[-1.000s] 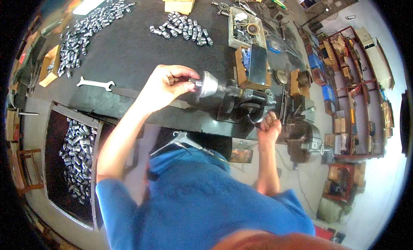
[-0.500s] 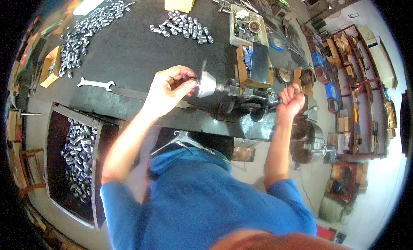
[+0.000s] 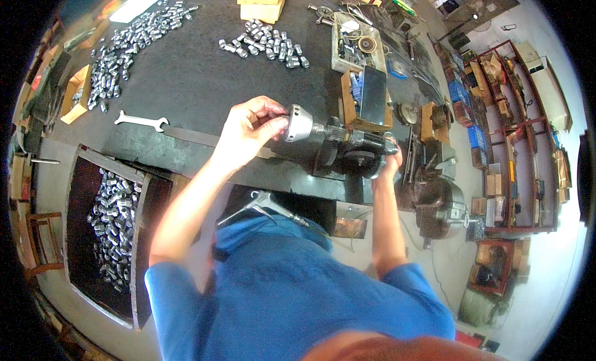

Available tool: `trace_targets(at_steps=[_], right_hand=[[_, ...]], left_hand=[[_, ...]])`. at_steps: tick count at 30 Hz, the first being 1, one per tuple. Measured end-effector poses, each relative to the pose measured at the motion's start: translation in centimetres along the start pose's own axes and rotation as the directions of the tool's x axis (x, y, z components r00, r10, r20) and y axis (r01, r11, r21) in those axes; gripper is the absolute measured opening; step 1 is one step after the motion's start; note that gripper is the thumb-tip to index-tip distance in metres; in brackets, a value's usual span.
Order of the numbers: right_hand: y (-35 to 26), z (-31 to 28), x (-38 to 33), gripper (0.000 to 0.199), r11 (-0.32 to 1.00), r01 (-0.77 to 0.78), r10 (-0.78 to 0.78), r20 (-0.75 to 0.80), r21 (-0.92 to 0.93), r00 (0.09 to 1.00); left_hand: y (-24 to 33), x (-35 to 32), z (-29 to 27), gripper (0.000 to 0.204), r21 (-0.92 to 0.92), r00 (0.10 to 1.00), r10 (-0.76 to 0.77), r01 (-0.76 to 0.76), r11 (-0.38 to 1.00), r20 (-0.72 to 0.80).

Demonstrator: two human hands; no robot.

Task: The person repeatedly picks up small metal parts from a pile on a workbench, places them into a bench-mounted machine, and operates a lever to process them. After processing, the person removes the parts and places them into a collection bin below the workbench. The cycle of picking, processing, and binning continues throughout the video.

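Observation:
My left hand [image 3: 251,132] is closed in a pinch at the front face of a silver cone-shaped chuck [image 3: 300,124]. Whatever its fingertips hold is hidden by the fingers. The chuck sits on the left end of a dark bench-mounted spindle fixture [image 3: 357,141], which has a round wheel under its shaft. At the fixture's right end, my right hand [image 3: 393,162] is curled around a part that I cannot make out, with most of its fingers behind the fixture.
An open-end wrench [image 3: 141,121] lies left on the dark bench, near a flat metal bar [image 3: 192,135]. Small metal fittings form two piles [image 3: 273,43] [image 3: 133,38]; more fill a bin [image 3: 115,230] below. A cardboard box [image 3: 355,112] with a phone [image 3: 373,95] stands behind the fixture.
My right hand has swung left and down, from beyond the fixture's right end to close against it. My left hand stays pinched at the chuck, whose side holes now show clearly.

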State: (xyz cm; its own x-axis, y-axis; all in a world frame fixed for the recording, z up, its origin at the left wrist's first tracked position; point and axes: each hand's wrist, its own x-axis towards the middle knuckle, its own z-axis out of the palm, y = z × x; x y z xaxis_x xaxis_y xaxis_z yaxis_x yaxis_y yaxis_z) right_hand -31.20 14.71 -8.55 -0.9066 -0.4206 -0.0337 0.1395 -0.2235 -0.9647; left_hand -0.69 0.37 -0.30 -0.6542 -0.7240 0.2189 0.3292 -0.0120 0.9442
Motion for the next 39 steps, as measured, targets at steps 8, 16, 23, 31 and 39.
trace_targets(at_steps=[8,16,23,31,39], right_hand=[[-4.0,3.6,2.6,0.015,0.974,0.099,-0.139,0.194,0.205,0.971],[-9.5,0.3,-4.6,0.013,0.881,0.162,-0.286,0.227,0.446,0.931],[-2.9,-4.6,-5.8,0.020,0.968,-0.059,0.017,0.169,0.244,0.986],[-3.5,3.1,2.1,0.016,0.961,0.266,-0.276,0.161,0.078,0.948],[-8.7,-0.2,-4.4,0.021,0.828,0.278,-0.445,0.268,0.487,0.855]], left_hand=[[0.1,0.1,-0.3,0.014,-0.055,0.996,-0.084,0.082,0.995,-0.039],[0.1,0.0,-0.5,0.015,-0.188,0.992,-0.120,0.110,0.976,-0.040],[0.2,0.0,-0.6,0.015,-0.185,0.991,-0.130,0.120,0.975,-0.043],[2.5,-2.0,-2.0,0.017,0.065,0.974,-0.091,0.107,0.992,-0.208],[8.9,-15.1,-8.8,0.018,0.611,0.739,0.144,0.412,0.676,-0.658]])
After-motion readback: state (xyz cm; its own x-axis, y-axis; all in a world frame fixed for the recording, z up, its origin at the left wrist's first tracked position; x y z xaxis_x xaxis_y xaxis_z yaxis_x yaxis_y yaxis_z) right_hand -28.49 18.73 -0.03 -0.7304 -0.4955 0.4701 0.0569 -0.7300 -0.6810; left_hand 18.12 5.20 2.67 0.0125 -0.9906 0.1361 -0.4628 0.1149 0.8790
